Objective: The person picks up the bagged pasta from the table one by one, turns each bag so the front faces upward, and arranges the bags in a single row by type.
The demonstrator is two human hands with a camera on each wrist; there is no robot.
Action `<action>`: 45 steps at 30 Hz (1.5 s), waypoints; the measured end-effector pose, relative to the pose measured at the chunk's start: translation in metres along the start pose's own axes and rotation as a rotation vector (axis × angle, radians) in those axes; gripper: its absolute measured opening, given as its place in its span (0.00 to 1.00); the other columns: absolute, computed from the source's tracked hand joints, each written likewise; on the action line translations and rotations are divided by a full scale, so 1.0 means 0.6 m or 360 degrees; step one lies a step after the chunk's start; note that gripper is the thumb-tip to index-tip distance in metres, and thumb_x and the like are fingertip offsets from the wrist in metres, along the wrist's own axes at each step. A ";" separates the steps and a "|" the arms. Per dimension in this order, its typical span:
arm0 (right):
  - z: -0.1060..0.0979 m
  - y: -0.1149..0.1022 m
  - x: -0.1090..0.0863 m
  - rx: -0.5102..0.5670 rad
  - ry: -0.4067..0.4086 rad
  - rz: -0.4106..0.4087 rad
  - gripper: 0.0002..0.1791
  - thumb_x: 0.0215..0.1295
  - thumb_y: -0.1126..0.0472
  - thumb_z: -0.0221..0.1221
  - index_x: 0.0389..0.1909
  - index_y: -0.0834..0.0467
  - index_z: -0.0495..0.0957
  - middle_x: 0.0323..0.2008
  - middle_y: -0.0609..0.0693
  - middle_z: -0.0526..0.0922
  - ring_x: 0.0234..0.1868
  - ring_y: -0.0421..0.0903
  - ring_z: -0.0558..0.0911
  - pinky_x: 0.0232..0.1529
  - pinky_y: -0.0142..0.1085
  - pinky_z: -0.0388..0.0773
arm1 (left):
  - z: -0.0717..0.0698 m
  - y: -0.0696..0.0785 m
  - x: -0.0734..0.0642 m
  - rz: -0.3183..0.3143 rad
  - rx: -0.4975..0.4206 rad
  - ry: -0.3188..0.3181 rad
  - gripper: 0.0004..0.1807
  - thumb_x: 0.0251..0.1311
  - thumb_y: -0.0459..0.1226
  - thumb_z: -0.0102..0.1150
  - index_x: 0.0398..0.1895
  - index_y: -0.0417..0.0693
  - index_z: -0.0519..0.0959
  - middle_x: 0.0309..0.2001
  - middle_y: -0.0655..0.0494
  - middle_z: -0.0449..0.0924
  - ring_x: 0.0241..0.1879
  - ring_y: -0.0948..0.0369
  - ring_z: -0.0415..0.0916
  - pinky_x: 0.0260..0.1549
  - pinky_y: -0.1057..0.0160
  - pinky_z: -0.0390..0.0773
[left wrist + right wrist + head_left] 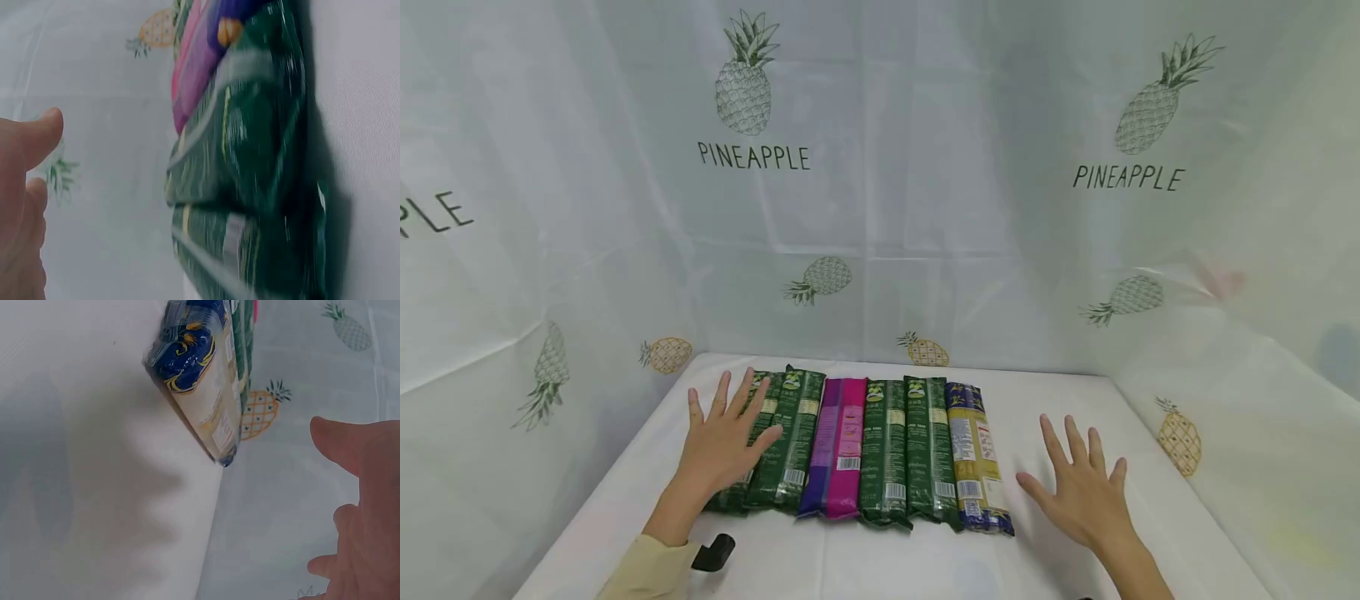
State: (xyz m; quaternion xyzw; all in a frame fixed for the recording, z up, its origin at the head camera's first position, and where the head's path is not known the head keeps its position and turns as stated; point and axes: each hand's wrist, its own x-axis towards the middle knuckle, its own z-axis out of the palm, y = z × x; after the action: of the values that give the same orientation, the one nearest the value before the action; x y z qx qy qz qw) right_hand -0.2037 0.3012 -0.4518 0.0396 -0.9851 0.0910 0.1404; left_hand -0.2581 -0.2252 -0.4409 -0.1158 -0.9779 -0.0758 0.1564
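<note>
Several long plastic packets lie side by side in a row on the white table. Four are dark green, among them the second green packet (787, 442) from the left and another green packet (884, 450) right of the middle. Between them is a pink and purple packet (838, 446); a gold and blue packet (976, 454) ends the row at the right. My left hand (718, 437), fingers spread, hovers over the leftmost green packet (244, 250) and partly hides it in the head view. My right hand (1082, 492), also spread and holding nothing, is raised right of the gold packet.
A pale pineapple-print curtain (925, 208) hangs behind the table (880, 567) and along both sides. A small black object (713, 553) shows beside the left sleeve (651, 571). The right hand's shadow falls on the tabletop.
</note>
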 end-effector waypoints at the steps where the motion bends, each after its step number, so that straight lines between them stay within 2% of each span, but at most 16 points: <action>1: 0.000 -0.002 0.001 0.0006 -0.0010 0.0007 0.56 0.71 0.28 0.57 0.88 0.50 0.43 0.82 0.73 0.49 0.78 0.83 0.48 0.62 0.88 0.39 | 0.003 0.008 0.005 0.0005 -0.0010 0.0000 0.48 0.76 0.65 0.49 0.89 0.55 0.47 0.87 0.46 0.38 0.85 0.41 0.26 0.71 0.26 0.18; 8: 0.009 -0.013 0.012 0.0055 -0.0034 0.0013 0.56 0.72 0.28 0.57 0.88 0.52 0.45 0.81 0.73 0.50 0.76 0.84 0.52 0.61 0.87 0.48 | 0.027 0.072 0.039 0.0082 -0.0033 0.0039 0.47 0.76 0.63 0.52 0.88 0.55 0.49 0.87 0.47 0.41 0.85 0.40 0.32 0.73 0.25 0.24; 11: 0.014 -0.016 0.017 0.0078 -0.0045 0.0005 0.55 0.73 0.30 0.58 0.87 0.55 0.46 0.81 0.74 0.51 0.75 0.84 0.56 0.60 0.85 0.57 | 0.038 0.104 0.053 0.0105 -0.0026 0.0012 0.47 0.76 0.63 0.52 0.88 0.56 0.47 0.87 0.48 0.39 0.85 0.41 0.30 0.73 0.25 0.25; 15: 0.017 -0.017 0.025 0.0139 -0.0092 0.0033 0.54 0.74 0.33 0.58 0.87 0.59 0.46 0.80 0.76 0.49 0.72 0.84 0.61 0.54 0.79 0.71 | 0.054 0.154 0.073 0.0132 -0.0114 -0.0038 0.47 0.77 0.63 0.50 0.88 0.57 0.47 0.87 0.49 0.39 0.85 0.42 0.30 0.74 0.26 0.28; 19: 0.019 -0.017 0.032 0.0269 -0.0204 0.0111 0.55 0.76 0.34 0.57 0.87 0.58 0.42 0.80 0.77 0.47 0.70 0.86 0.61 0.48 0.77 0.76 | 0.071 0.204 0.089 0.0185 -0.0241 -0.0084 0.46 0.78 0.63 0.48 0.88 0.56 0.48 0.87 0.48 0.43 0.85 0.40 0.35 0.76 0.26 0.40; 24: 0.027 -0.016 0.035 0.0421 -0.0301 0.0176 0.55 0.78 0.36 0.56 0.87 0.61 0.39 0.78 0.79 0.48 0.70 0.87 0.61 0.51 0.77 0.75 | 0.084 0.255 0.101 0.0235 -0.0397 -0.0179 0.45 0.78 0.63 0.48 0.88 0.56 0.49 0.87 0.49 0.45 0.84 0.38 0.40 0.73 0.28 0.57; 27: 0.033 -0.016 0.037 0.0550 -0.0323 0.0181 0.54 0.79 0.38 0.56 0.86 0.63 0.39 0.76 0.81 0.50 0.70 0.86 0.63 0.57 0.76 0.72 | 0.090 0.278 0.108 0.0214 -0.0477 -0.0247 0.45 0.78 0.64 0.46 0.89 0.60 0.46 0.87 0.51 0.45 0.84 0.39 0.43 0.71 0.29 0.63; 30: 0.037 -0.018 0.040 0.0698 -0.0346 0.0199 0.53 0.79 0.40 0.58 0.86 0.65 0.40 0.75 0.82 0.52 0.66 0.82 0.70 0.60 0.71 0.74 | 0.098 0.300 0.114 0.0183 -0.0564 -0.0293 0.45 0.78 0.66 0.45 0.89 0.63 0.45 0.87 0.53 0.47 0.83 0.40 0.48 0.68 0.30 0.68; 33: 0.040 -0.024 0.045 0.0773 -0.0364 0.0232 0.53 0.78 0.42 0.59 0.85 0.66 0.42 0.73 0.82 0.55 0.60 0.76 0.79 0.56 0.65 0.79 | 0.104 0.319 0.118 0.0152 -0.0676 -0.0354 0.45 0.77 0.67 0.44 0.89 0.66 0.45 0.86 0.55 0.48 0.82 0.38 0.51 0.68 0.30 0.68; 35: 0.041 -0.027 0.047 0.0825 -0.0386 0.0273 0.52 0.78 0.43 0.59 0.85 0.66 0.44 0.71 0.82 0.56 0.52 0.68 0.83 0.51 0.60 0.83 | 0.107 0.334 0.120 0.0139 -0.0760 -0.0386 0.45 0.77 0.67 0.45 0.88 0.67 0.46 0.86 0.56 0.49 0.82 0.38 0.51 0.68 0.30 0.68; 37: 0.043 -0.028 0.048 0.0896 -0.0407 0.0317 0.51 0.78 0.43 0.60 0.85 0.66 0.44 0.71 0.82 0.57 0.51 0.65 0.83 0.45 0.53 0.86 | 0.113 0.350 0.123 0.0120 -0.0848 -0.0426 0.44 0.77 0.66 0.47 0.88 0.66 0.46 0.86 0.53 0.50 0.82 0.37 0.51 0.69 0.29 0.65; 41: 0.050 -0.026 0.050 0.1077 -0.0471 0.0416 0.51 0.78 0.44 0.60 0.86 0.64 0.44 0.71 0.81 0.58 0.52 0.64 0.82 0.38 0.45 0.87 | 0.123 0.383 0.128 0.0091 -0.1010 -0.0456 0.43 0.78 0.59 0.54 0.88 0.60 0.51 0.84 0.44 0.54 0.79 0.37 0.57 0.69 0.32 0.67; 42: 0.051 -0.025 0.050 0.1093 -0.0482 0.0430 0.50 0.78 0.44 0.59 0.85 0.64 0.44 0.71 0.80 0.60 0.55 0.65 0.81 0.40 0.46 0.88 | 0.126 0.390 0.130 0.0082 -0.1053 -0.0466 0.43 0.78 0.58 0.55 0.88 0.57 0.53 0.83 0.41 0.54 0.79 0.36 0.57 0.70 0.32 0.67; 45: 0.053 -0.026 0.053 0.1140 -0.0533 0.0471 0.50 0.78 0.45 0.60 0.85 0.65 0.45 0.70 0.79 0.64 0.50 0.59 0.83 0.41 0.47 0.88 | 0.132 0.409 0.133 0.0057 -0.1182 -0.0497 0.41 0.78 0.55 0.56 0.86 0.53 0.56 0.82 0.38 0.55 0.78 0.38 0.61 0.69 0.34 0.68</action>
State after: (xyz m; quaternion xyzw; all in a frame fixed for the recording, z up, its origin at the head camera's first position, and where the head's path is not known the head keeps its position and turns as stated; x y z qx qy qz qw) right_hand -0.2408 0.2782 -0.4703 -0.0418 -0.8955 0.4391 -0.0589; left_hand -0.2936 0.0414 -0.4618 -0.1917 -0.8939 -0.4027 -0.0452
